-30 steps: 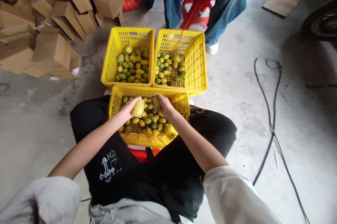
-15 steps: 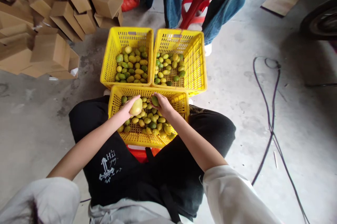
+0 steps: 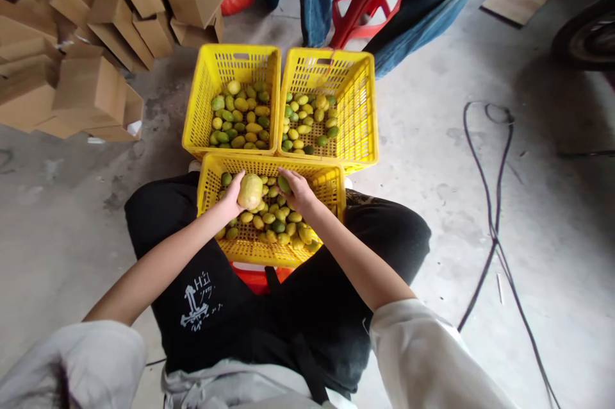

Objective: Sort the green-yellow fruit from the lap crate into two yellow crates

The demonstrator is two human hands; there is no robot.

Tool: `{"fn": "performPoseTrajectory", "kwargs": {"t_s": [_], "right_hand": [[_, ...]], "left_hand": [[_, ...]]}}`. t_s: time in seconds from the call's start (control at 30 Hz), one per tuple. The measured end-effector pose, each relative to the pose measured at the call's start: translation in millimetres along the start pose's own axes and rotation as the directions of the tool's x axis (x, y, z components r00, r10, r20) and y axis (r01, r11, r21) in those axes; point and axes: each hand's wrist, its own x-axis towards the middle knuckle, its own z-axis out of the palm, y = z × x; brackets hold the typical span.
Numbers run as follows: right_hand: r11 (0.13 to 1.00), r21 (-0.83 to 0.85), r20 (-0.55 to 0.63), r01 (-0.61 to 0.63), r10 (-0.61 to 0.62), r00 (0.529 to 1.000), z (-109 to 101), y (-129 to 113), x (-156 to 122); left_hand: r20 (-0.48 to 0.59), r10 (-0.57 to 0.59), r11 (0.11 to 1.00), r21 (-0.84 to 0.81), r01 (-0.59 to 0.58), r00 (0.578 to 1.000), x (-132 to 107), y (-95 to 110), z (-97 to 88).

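My left hand is closed around a large pale-yellow lemon, held over the near yellow crate. A smaller green lemon is gripped in my right hand, a short way to the right. Below both hands, several yellow and green lemons lie scattered on the floor of this crate, which sits between my knees. My palms and fingers partly hide both held fruits.
Two more yellow crates, one at far left and one at far right, hold lemons. Behind them a person in jeans is by a red stool. Cardboard boxes pile up at left; a black cable lies at right.
The large lemon has turned in my left hand and shows more of its side. My right hand has barely moved. The other person's leg on the right has swung outward, showing more stool.
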Motion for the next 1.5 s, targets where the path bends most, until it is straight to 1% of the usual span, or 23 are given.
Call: {"fn": "performPoseTrajectory", "kwargs": {"t_s": [0.13, 0.2, 0.27, 0.33, 0.4, 0.5, 0.6, 0.7, 0.77, 0.83, 0.9, 0.97, 1.03, 1.1, 1.17, 1.23, 1.33, 1.43, 1.5], "right_hand": [[0.997, 0.055, -0.085, -0.047, 0.052, 0.995, -4, -2, 3], [0.994, 0.072, -0.118, -0.084, 0.092, 0.989, -5, -1, 6], [0.991, 0.071, -0.121, -0.113, 0.121, 0.985, -4, 1, 6], [0.991, 0.050, -0.096, -0.123, 0.127, 0.987, -3, 4, 5], [0.995, 0.019, -0.062, -0.096, 0.097, 0.993, 0, 6, 1], [0.999, 0.008, 0.008, -0.035, 0.035, 0.999, 3, 6, -5], [0.998, 0.056, 0.014, -0.038, 0.037, 0.999, 4, 2, -8], [0.993, 0.094, -0.018, -0.069, 0.071, 0.997, 5, -2, -8], [0.991, 0.101, -0.029, -0.085, 0.088, 0.996, 5, -3, -7], [0.989, 0.105, -0.030, -0.107, 0.110, 0.993, 5, -2, -7], [0.989, 0.096, -0.036, -0.110, 0.114, 0.993, 5, -1, -6], [0.995, 0.059, -0.051, -0.076, 0.079, 0.996, 4, 1, -6], [1.000, 0.014, -0.031, -0.025, 0.025, 0.999, 3, 3, -6], [1.000, -0.009, 0.012, 0.005, -0.004, 1.000, 2, 5, -5], [1.000, -0.001, 0.021, -0.005, 0.005, 1.000, 1, 6, -3], [0.999, 0.028, -0.008, -0.038, 0.038, 0.999, 1, 6, -2], [0.994, 0.073, -0.044, -0.086, 0.089, 0.995, 1, 6, 0], [0.991, 0.073, -0.053, -0.113, 0.117, 0.992, 1, 5, 0], [0.993, 0.056, -0.056, -0.104, 0.108, 0.993, 1, 5, 0]], "left_hand": [[0.067, 0.094, 0.995, 0.026, -0.096, 0.993, -5, 2, 1.8], [0.057, 0.138, 0.990, -0.005, -0.138, 0.989, -6, 2, 2.0], [0.020, 0.157, 0.986, -0.054, -0.155, 0.987, -4, 1, 1.6], [-0.023, 0.123, 0.989, -0.083, -0.124, 0.992, -1, 0, 0.6], [-0.047, 0.063, 0.994, -0.086, -0.067, 0.997, 2, -1, -0.3], [-0.038, 0.011, 0.995, -0.097, -0.014, 0.999, 2, -2, 0.0], [-0.009, -0.005, 0.992, -0.126, 0.004, 1.000, -2, 0, 2.5], [0.045, 0.008, 0.993, -0.115, -0.003, 0.999, -7, 2, 4.3], [0.082, 0.035, 0.997, -0.071, -0.029, 0.996, -7, 2, 3.7], [0.095, 0.072, 0.997, -0.025, -0.070, 0.993, -5, 1, 2.0], [0.080, 0.116, 0.993, -0.009, -0.115, 0.990, -2, -1, 0.1], [0.044, 0.146, 0.989, -0.020, -0.145, 0.988, 1, -3, -0.8], [0.007, 0.137, 0.990, -0.040, -0.137, 0.991, 0, -2, -0.3], [-0.009, 0.095, 0.993, -0.063, -0.096, 0.995, -2, 0, 1.3], [-0.005, 0.059, 0.994, -0.096, -0.060, 0.998, -6, 2, 3.1], [0.009, 0.035, 0.992, -0.122, -0.034, 0.999, -8, 3, 4.1], [0.042, 0.021, 0.995, -0.101, -0.016, 0.999, -8, 3, 2.9], [0.055, 0.082, 0.997, -0.017, -0.081, 0.995, -4, 0, 0.0], [0.057, 0.134, 0.991, 0.011, -0.135, 0.989, -1, -1, -1.5]]}}
